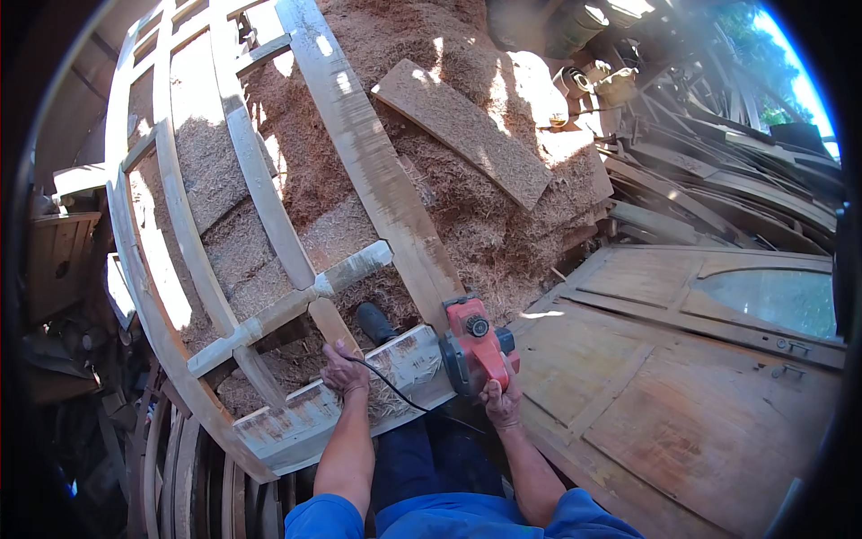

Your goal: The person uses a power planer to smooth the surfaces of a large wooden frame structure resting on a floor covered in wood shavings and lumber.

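Observation:
A red and black electric hand planer [479,337] sits at the near right corner of a large wooden frame [359,144]. My right hand [501,400] is wrapped round the planer's rear handle. Over the frame's near rail [310,418], which has patchy white paint, my left hand [344,370] is closed on a black power cord [395,388]. From that hand the cord loops across the rail toward the planer's side. Part of the cord's run is hidden behind the rail and my right arm. The planer's underside is out of sight against the wood.
Heaped wood shavings [341,234] lie beneath and beyond the frame. A loose board [467,130] rests on the heap. To the right lies a panelled wooden door [620,386] with a glass pane [772,296]. Stacked timber [718,180] fills the far right. My shoe [375,322] shows inside the frame.

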Available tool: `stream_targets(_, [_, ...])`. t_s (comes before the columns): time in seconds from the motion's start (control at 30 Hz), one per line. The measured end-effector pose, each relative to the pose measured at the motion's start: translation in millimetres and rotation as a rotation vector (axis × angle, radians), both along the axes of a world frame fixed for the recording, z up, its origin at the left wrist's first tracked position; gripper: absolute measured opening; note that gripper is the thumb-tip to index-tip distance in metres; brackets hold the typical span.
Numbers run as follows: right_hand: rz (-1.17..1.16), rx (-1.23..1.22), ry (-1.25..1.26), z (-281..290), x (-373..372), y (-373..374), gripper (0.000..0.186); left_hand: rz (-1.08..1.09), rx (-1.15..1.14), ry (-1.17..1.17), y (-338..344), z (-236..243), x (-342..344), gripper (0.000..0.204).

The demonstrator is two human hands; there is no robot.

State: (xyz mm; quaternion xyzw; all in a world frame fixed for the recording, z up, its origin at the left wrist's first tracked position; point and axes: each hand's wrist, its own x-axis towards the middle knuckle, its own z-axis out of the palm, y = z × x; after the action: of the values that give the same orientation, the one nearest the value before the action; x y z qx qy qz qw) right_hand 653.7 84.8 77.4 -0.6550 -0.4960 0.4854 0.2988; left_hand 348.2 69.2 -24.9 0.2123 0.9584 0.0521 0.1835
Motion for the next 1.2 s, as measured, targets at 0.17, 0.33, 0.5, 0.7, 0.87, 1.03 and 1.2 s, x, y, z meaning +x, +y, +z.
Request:
stream_targets(0.17, [-0.100, -0.003, 0.071, -2, 35, -51, 0.069, 0.002, 0.014, -0.007, 4, 3, 5, 0.044])
stream_targets(0.33, [-0.011, -0.015, 0.047, 3, 34, -28, 0.067, 0.004, -0.065, -0.053, 1, 0, 0, 0.050])
stream_targets(0.5, [0.108, 0.024, -0.088, -12, 6, 48, 0.063, 0.002, -0.052, -0.013, 3, -1, 3, 0.052])
stream_targets(0.7, [0.261, 0.481, -0.275, -5, -63, 146, 0.059, 0.014, -0.053, -0.025, 1, -6, 4, 0.053])
stream_targets(0.87, [0.274, 0.335, -0.259, 12, -109, 190, 0.059, 0.001, -0.001, -0.019, -1, -8, 3, 0.050])
stream_targets(1.03, [0.246, 0.360, -0.265, 12, -153, 235, 0.061, 0.005, 0.119, 0.041, -4, -11, 4, 0.045])
stream_targets(1.2, [0.260, 0.361, -0.263, 7, -190, 278, 0.062, -0.025, 0.047, 0.024, -5, -10, 1, 0.043])
